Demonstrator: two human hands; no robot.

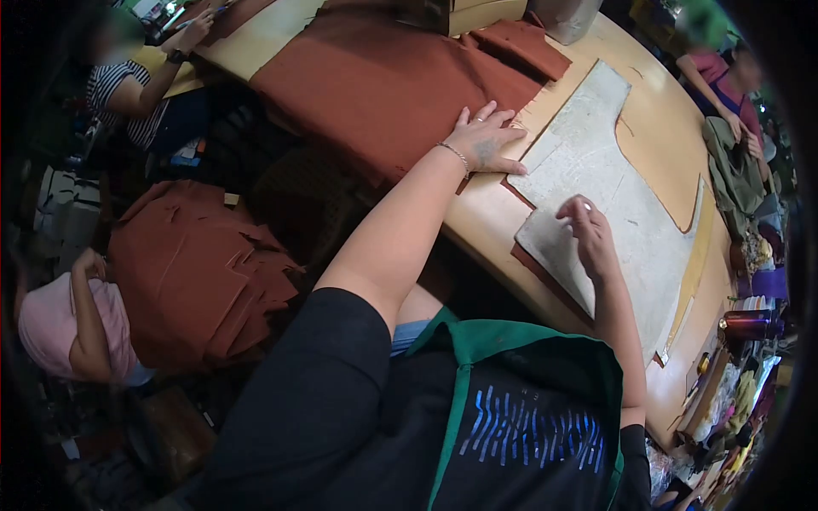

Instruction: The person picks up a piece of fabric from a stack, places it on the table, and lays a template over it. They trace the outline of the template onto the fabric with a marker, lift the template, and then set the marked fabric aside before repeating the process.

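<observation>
My left hand (484, 143) lies flat with its fingers spread, at the left edge of a large pale grey pattern template (588, 145). Its thumb touches the template's edge, and its fingers reach past the rust-brown fabric (366, 77). Above the template's lower part is my right hand (590, 234), its fingers curled together; whatever they hold, if anything, is too small to make out. Strips of brown fabric (545, 274) show from under the template's left edge. A narrow yellowish strip (688, 281) lies along its right side.
The wooden table (494, 217) curves around in front of me. A cardboard box (486, 15) and a grey container (569, 17) stand at the back. Other people sit left and far right. Brown fabric pieces (187, 272) are heaped at left; a dark bottle (750, 324) stands at right.
</observation>
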